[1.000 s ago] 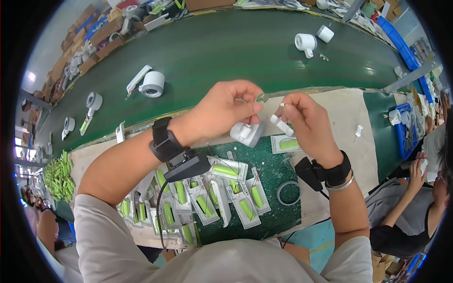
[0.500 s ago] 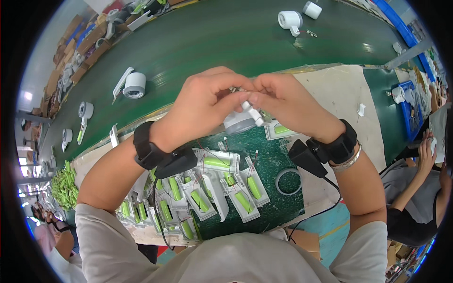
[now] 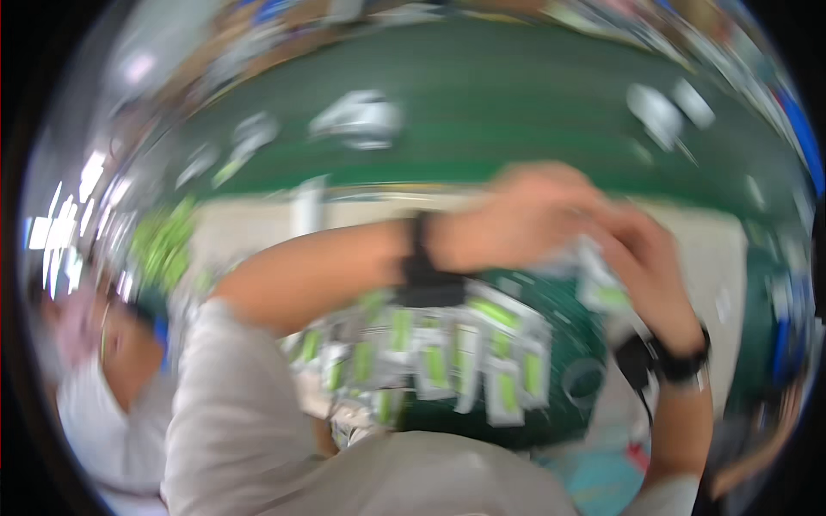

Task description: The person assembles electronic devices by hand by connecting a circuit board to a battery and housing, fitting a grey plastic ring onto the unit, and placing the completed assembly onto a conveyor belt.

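Motion blur smears the whole view. My left hand [image 3: 516, 219] and my right hand [image 3: 645, 262] meet above the bench, fingertips bent in toward each other. Below them, partly hidden, shows a white round housing [image 3: 564, 256] that both hands appear to grip; the finer detail is lost. Beside my right fingers lies a white handle shell with a green battery cell [image 3: 609, 294]. Nearer my body, several more white handle shells [image 3: 508, 391] with green cells lie close together on a dark green mat [image 3: 551, 421].
A grey ring [image 3: 584, 382] rests on the mat's right part. Beyond the bench runs a green conveyor belt [image 3: 482, 103] carrying white round housings [image 3: 370, 120]. Green cells [image 3: 163, 245] are heaped at the left. Another person [image 3: 112, 404] is at the left edge.
The view has swung leftward, so the bench and belt things appear farther right. My hands stay together over the white housing. The picture has turned from sharp to blurred.
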The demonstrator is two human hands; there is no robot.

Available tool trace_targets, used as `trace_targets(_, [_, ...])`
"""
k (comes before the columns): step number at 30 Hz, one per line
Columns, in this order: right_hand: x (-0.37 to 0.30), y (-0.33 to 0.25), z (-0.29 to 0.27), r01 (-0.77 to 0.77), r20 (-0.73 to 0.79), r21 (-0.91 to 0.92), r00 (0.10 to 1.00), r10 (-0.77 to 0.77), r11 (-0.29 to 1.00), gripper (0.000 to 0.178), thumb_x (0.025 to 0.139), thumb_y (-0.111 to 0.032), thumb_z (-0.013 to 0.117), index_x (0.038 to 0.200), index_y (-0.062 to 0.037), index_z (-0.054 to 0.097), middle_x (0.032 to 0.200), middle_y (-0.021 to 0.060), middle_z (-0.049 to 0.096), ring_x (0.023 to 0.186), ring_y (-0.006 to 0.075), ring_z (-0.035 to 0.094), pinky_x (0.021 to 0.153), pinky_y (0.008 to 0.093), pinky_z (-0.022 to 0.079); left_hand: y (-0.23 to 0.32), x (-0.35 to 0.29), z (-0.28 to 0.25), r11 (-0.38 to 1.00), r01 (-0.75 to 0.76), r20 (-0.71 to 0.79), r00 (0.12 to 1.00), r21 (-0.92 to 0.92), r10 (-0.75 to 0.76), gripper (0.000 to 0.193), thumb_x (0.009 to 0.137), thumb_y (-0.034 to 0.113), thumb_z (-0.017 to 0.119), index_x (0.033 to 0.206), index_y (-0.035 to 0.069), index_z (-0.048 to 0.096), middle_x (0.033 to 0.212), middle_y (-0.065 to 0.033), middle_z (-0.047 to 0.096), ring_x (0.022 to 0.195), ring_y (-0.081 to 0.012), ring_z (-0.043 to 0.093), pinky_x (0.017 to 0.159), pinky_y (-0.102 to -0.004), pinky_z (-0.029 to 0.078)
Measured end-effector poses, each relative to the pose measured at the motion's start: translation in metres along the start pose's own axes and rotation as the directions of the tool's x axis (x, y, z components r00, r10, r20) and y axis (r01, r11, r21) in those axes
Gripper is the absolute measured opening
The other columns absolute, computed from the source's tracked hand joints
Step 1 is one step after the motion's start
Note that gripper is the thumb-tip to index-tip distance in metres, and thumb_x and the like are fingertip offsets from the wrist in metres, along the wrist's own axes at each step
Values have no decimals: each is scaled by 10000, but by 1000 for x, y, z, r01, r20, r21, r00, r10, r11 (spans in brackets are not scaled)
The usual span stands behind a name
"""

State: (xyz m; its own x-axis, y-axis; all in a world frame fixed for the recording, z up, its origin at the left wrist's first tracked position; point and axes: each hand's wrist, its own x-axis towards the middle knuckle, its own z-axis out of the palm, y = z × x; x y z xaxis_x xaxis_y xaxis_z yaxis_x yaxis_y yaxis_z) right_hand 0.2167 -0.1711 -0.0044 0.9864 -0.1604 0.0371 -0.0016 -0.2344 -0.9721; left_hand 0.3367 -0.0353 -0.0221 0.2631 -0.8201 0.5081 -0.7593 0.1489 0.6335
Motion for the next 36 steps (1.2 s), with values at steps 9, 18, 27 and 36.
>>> trace_targets(9, [-15,34,-6,35,-232,-253,968,-96,967,95,835,-25,489,901,40,510,866,66,540,799,118,499,718,233,392,10,2,15,954,200,-43,976,-224,-215,104,633,103,552,652,7,589,676,-151,582,676,-298,574,608,-358,460])
trace_targets(18, [-19,40,-25,8,-156,-152,987,-32,988,136,870,-118,462,864,13,497,799,1,479,718,55,412,626,191,321,14,-3,24,933,179,-167,956,-312,-239,233,616,23,527,834,22,607,717,-132,611,704,-284,591,628,-355,466])
trace_targets(27, [-23,-2,0,1,-168,-272,985,-48,962,201,842,-131,546,861,68,559,809,73,570,736,125,497,693,239,395,10,-8,19,931,156,-129,970,-329,-208,199,592,42,558,775,12,631,680,-129,611,667,-277,595,592,-335,472])
trace_targets(36, [-18,1,5,-70,-231,-192,973,24,979,216,830,-134,564,898,71,571,802,80,586,715,128,516,661,240,409,9,-10,17,935,157,-175,959,-319,-221,163,594,28,548,739,3,619,667,-134,604,653,-266,597,581,-326,472])
